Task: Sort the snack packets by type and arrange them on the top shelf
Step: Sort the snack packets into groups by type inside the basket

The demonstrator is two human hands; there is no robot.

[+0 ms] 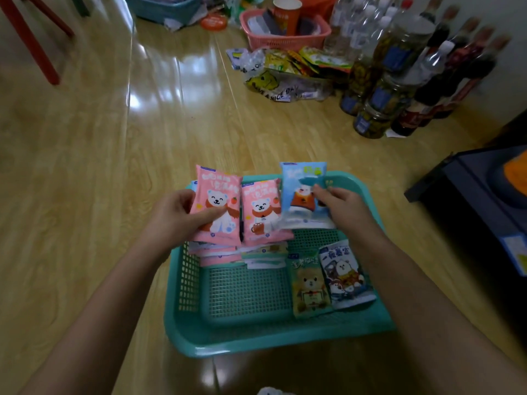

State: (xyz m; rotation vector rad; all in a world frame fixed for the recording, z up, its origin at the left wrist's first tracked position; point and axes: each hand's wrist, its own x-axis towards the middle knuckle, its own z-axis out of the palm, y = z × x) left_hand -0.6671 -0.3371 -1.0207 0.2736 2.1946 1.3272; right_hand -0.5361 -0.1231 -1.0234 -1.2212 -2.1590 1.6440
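A teal plastic basket [256, 334] is standing on the wooden floor [85, 195] just in front of the person, and its mesh bottom is lying mostly bare at the near side. In the near right corner of the basket, a green packet with a bear [310, 286] and a grey-blue packet with a white animal [346, 276] are lying flat side by side, touching each other. Farther in, at the left half of the basket, snack packets are lying in two low stacks [242, 256]. The left hand [174, 215] is holding a pink polar-bear packet [215, 205] above the left stack, with the thumb pressing on its front and the other fingers hidden behind it. A second pink polar-bear packet [262, 213] is showing just beside it, on the right; I cannot tell whether a hand is supporting it. The right hand [342, 205] is pinching a light blue packet [303, 195] at its right edge, over the far right part of the basket, and this packet is overlapping the second pink one. Well beyond the basket, loose snack bags [288, 72] are lying on the floor near a pink basket [285, 38] with an orange paper cup [286, 14]. At the right of them, jars and bottles [399, 81] are standing close together.
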